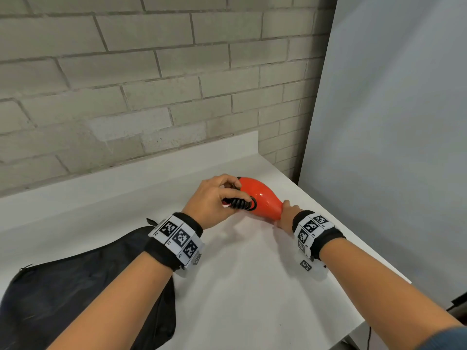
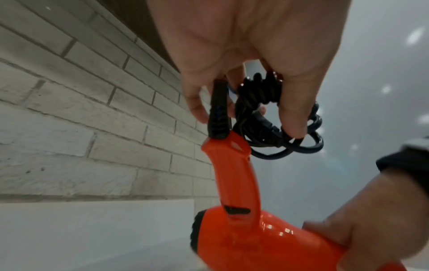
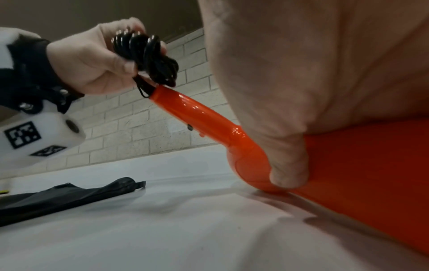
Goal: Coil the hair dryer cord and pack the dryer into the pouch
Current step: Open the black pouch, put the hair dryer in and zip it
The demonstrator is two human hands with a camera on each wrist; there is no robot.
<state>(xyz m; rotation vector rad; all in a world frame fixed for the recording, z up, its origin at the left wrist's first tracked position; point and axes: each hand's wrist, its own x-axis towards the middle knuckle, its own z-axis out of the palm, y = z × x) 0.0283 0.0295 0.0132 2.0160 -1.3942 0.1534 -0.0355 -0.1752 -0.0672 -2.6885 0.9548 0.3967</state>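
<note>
An orange hair dryer [image 1: 262,198] lies on the white table [image 1: 252,286], its handle [image 2: 234,176] pointing up toward my left hand [image 1: 214,198]. That hand holds the coiled black cord [image 1: 241,203] bunched in several loops at the handle's end [image 3: 148,58]. My right hand [image 1: 288,215] grips the dryer's barrel [image 3: 348,165] at the nozzle end and holds it against the table. A black pouch [image 1: 83,286] lies flat on the table to the left, under my left forearm.
A brick wall [image 1: 151,84] runs along the table's back. A grey panel [image 1: 391,147] stands at the right. The table's right edge [image 1: 374,251] runs close behind my right wrist. The pouch's far corner [image 3: 125,183] lies left of the dryer.
</note>
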